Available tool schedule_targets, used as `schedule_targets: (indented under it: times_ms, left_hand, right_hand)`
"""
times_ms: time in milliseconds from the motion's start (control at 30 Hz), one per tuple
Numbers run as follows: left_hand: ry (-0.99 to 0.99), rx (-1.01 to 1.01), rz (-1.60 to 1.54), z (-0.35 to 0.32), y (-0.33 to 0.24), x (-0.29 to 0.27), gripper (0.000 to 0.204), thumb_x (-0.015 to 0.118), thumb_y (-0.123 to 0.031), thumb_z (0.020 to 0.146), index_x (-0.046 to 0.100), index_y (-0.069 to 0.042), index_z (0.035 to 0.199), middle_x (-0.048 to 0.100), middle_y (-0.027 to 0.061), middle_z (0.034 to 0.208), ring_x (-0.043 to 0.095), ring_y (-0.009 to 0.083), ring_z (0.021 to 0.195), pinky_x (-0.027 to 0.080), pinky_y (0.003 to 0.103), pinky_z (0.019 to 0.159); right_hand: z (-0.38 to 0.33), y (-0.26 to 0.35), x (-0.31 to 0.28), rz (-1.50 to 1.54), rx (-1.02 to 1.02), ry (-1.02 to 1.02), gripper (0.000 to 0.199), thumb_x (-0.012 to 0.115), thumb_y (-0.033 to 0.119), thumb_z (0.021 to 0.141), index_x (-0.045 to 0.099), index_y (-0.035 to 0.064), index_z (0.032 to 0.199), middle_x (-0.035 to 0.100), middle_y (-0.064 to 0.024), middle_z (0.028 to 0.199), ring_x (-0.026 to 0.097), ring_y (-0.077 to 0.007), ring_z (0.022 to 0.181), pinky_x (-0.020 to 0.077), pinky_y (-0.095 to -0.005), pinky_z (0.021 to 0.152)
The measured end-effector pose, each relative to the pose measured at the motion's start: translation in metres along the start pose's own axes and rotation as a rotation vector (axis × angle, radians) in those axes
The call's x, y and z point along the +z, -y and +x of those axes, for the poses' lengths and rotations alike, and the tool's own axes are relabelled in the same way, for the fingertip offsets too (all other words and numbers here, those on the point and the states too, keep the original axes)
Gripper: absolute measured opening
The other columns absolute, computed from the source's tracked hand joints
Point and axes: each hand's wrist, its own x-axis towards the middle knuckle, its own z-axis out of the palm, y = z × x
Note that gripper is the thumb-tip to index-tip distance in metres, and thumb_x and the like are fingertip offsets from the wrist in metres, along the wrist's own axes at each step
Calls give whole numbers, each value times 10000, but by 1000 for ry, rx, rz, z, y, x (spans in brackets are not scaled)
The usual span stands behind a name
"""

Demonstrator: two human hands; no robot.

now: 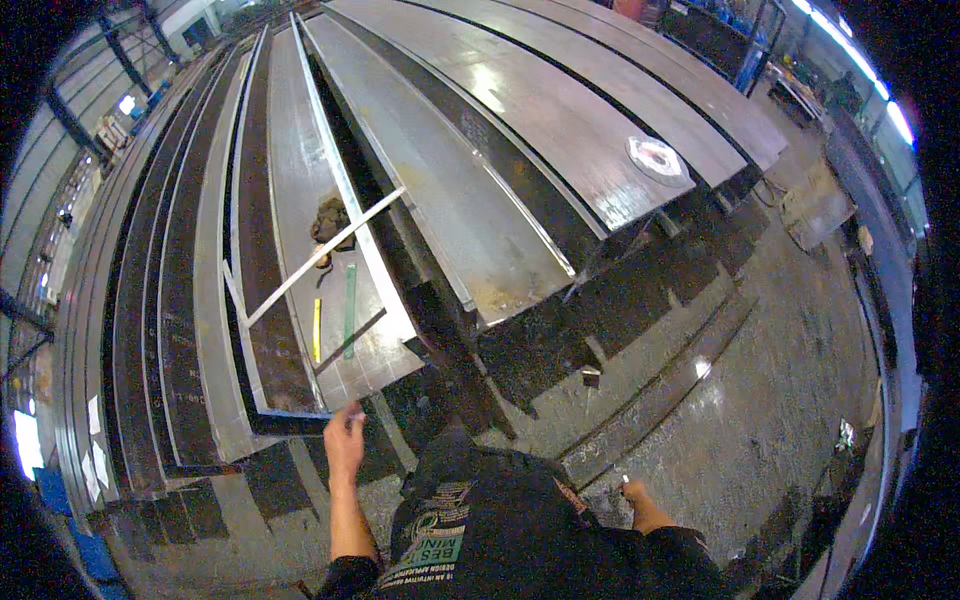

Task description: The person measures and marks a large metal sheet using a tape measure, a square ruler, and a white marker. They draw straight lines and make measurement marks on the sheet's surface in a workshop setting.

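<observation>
- Steel plate (290,180), grey and shiny, runs long and narrow straight away from the person; its near end is just beyond the left hand (345,432).
- Left hand pinches a small pale marker (352,410) at that end.
- Right hand (640,500), well right of the plate, is closed on a small white piece (626,481).
- On the plate lie a yellow ruler (317,330), a green ruler (349,310) and a slanted bar (325,255).

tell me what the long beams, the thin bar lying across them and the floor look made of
Long beams: steel by the look, bare grey plate with a dull sheen, glare patches and darker webs.
Thin bar: probably metal too, a pale, straight flat strip with a brushed look.
Floor: likely concrete, grey, stained and worn smooth enough to reflect light.
</observation>
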Motion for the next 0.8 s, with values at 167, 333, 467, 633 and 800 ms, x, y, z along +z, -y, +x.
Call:
schedule_targets:
  times_ms: [167, 333, 467, 633, 800]
  left_hand:
    - [-131, 165, -145, 75, -22, 17, 300, 621, -108, 926, 675, -3, 1202, 707, 202, 1129, 680, 329, 1055, 504, 394, 927]
    - [-164, 144, -87, 140, -79, -21, 321, 628, -86, 919, 664, -1, 1227, 702, 204, 1152, 677, 315, 1071, 508, 389, 926]
    - [-243, 271, -97, 192, -86, -24, 352, 638, -98, 923, 651, -19, 1265, 708, 191, 1134, 682, 299, 1047, 518, 383, 907]
    - [-267, 251, -61, 243, -72, -42, 371, 659, -147, 917, 648, -14, 1263, 699, 186, 1146, 669, 294, 1066, 491, 368, 952]
    - [-271, 266, 213, 273, -41, -61, 417, 666, -239, 925, 626, -46, 1293, 629, 222, 1245, 589, 380, 1161, 458, 449, 1010]
  right_hand:
    - [26, -64, 4, 476, 137, 7, 314, 649, 356, 882, 736, 56, 908, 592, -89, 651, 532, -218, 519, 381, -378, 470]
    - [1, 89, 51, 540, -147, 16, 302, 697, 318, 878, 729, 29, 959, 627, -53, 679, 577, -197, 584, 448, -382, 537]
    - [-11, 132, 52, 364, -206, -79, 351, 716, 320, 871, 711, -19, 959, 702, -91, 741, 640, -195, 636, 486, -388, 574]
    - [-4, 113, 57, 512, -203, 5, 354, 713, 368, 852, 736, 71, 1044, 694, -121, 704, 658, -204, 624, 516, -387, 596]
    - [10, 88, 47, -309, -498, -173, 371, 691, 463, 841, 758, 153, 1034, 720, -140, 790, 675, -253, 663, 527, -421, 635]
